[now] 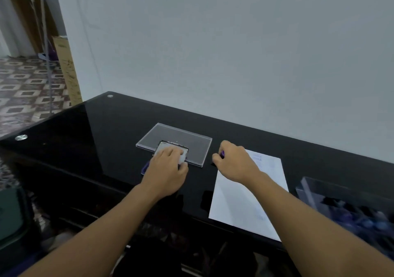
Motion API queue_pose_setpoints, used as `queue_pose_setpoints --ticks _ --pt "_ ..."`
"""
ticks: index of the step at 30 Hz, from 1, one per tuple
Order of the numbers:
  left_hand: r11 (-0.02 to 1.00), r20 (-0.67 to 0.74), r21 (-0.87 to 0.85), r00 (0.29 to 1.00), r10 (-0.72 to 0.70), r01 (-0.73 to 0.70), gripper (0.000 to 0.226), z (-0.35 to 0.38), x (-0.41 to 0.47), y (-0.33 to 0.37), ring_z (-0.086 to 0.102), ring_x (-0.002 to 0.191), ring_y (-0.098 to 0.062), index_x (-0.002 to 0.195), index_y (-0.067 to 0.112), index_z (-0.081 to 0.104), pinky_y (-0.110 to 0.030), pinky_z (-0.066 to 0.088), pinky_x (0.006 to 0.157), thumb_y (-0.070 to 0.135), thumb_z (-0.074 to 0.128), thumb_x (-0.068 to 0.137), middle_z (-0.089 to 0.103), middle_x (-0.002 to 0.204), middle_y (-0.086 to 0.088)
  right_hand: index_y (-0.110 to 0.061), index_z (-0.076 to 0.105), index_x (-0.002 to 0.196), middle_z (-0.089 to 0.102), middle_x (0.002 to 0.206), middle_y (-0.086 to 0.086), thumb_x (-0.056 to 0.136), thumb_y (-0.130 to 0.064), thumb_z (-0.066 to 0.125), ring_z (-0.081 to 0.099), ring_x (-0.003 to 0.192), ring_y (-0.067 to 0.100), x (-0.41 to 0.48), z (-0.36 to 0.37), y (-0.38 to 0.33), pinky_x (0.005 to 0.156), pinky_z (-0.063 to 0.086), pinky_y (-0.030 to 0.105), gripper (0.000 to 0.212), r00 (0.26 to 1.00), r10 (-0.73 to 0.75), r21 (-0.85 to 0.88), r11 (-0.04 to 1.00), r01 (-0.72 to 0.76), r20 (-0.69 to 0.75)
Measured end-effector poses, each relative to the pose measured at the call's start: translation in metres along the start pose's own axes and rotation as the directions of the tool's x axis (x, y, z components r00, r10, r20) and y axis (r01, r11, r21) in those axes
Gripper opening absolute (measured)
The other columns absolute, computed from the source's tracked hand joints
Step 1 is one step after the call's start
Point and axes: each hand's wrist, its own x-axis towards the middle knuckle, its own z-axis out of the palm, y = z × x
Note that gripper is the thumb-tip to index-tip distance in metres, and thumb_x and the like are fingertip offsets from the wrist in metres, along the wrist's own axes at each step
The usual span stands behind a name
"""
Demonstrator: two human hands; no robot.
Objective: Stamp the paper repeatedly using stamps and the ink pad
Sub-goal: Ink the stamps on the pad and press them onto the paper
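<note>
A white sheet of paper [243, 200] lies on the black glass table [102, 140], right of centre, with faint stamp marks near its far edge. My left hand [168, 170] grips the ink pad's open lid [170, 149], a silvery lid with a dark rim; the purple base [145, 168] peeks out by my wrist. My right hand [232, 159] is curled round a small purple stamp [222, 154], just left of the paper's far corner, low over the table.
A clear plastic lid or tray [183, 138] lies flat behind the ink pad. A clear box [351, 208] holding several dark and purple items stands at the right edge. A white wall runs close behind the table. Patterned floor lies to the left.
</note>
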Motion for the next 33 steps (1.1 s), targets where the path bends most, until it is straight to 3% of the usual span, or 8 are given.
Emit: queue_pose_setpoints --ticks 3,6,11,17,20,23,33 --pt "0.998 0.039 -0.046 0.998 0.054 -0.052 0.037 0.011 -0.001 0.025 0.042 0.129 -0.018 0.131 0.015 0.052 -0.037 0.034 0.111 0.029 0.048 0.097 0.052 0.133 0.001 -0.021 0.04 0.078 0.056 0.08 0.003 0.099 -0.03 0.052 0.05 0.065 0.016 -0.006 -0.015 0.016 0.055 0.037 0.028 0.026 0.999 0.032 -0.004 0.999 -0.032 -0.023" --pt "0.993 0.065 -0.07 0.993 0.103 -0.099 0.035 0.024 -0.004 0.043 0.042 0.128 -0.016 0.13 0.015 0.052 -0.035 0.035 0.11 0.029 0.047 0.098 0.052 0.132 0.002 -0.019 0.043 0.081 0.057 0.079 0.003 0.099 -0.029 0.053 0.051 0.064 0.015 -0.01 -0.026 0.03 0.056 0.041 0.028 0.023 0.998 0.051 -0.007 0.999 -0.052 -0.046" --pt "0.994 0.119 -0.064 0.989 0.09 -0.083 0.041 0.039 -0.01 0.053 0.036 0.134 -0.016 0.137 0.017 0.048 -0.035 0.031 0.111 0.033 0.046 0.1 0.046 0.143 0.003 -0.014 0.049 0.088 0.06 0.082 0.005 0.097 -0.029 0.054 0.051 0.065 0.016 -0.011 -0.033 0.043 0.058 0.043 0.031 0.019 0.996 0.074 -0.012 0.997 -0.074 -0.057" --pt "0.993 0.161 -0.054 0.981 0.111 -0.103 0.044 0.057 -0.018 0.051 0.028 0.142 -0.015 0.142 0.015 0.045 -0.034 0.024 0.117 0.03 0.044 0.101 0.041 0.149 0.002 -0.018 0.045 0.081 0.059 0.08 0.004 0.097 -0.029 0.055 0.052 0.065 0.015 -0.01 -0.027 0.054 0.057 0.042 0.028 0.022 0.995 0.093 -0.02 0.995 -0.094 -0.041" --pt "0.993 0.182 -0.006 0.976 0.119 -0.12 0.042 0.069 -0.024 0.048 0.026 0.144 -0.014 0.141 0.019 0.045 -0.038 0.019 0.12 0.033 0.041 0.102 0.04 0.151 0.003 -0.017 0.047 0.081 0.06 0.081 0.004 0.097 -0.028 0.055 0.053 0.065 0.015 -0.011 -0.018 0.063 0.061 0.047 0.032 0.02 0.992 0.124 -0.036 0.992 -0.125 -0.008" --pt "0.987 0.173 0.074 0.977 0.127 -0.141 0.043 0.077 -0.03 0.042 0.024 0.146 -0.015 0.141 0.021 0.044 -0.041 0.014 0.122 0.037 0.037 0.102 0.035 0.155 0.003 -0.016 0.048 0.08 0.059 0.077 0.001 0.096 -0.025 0.054 0.051 0.063 0.013 -0.013 -0.011 0.072 0.057 0.042 0.028 0.019 0.989 0.144 -0.061 0.988 -0.141 0.041" --pt "0.974 0.173 0.136 0.972 0.157 -0.181 0.043 0.079 -0.031 0.039 0.022 0.147 -0.017 0.141 0.023 0.041 -0.042 0.015 0.122 0.04 0.034 0.102 0.033 0.155 0.003 -0.017 0.049 0.081 0.057 0.075 0.001 0.095 -0.026 0.056 0.049 0.062 0.014 -0.009 0.001 0.082 0.058 0.04 0.028 0.019 0.98 0.169 -0.114 0.981 -0.157 0.103"
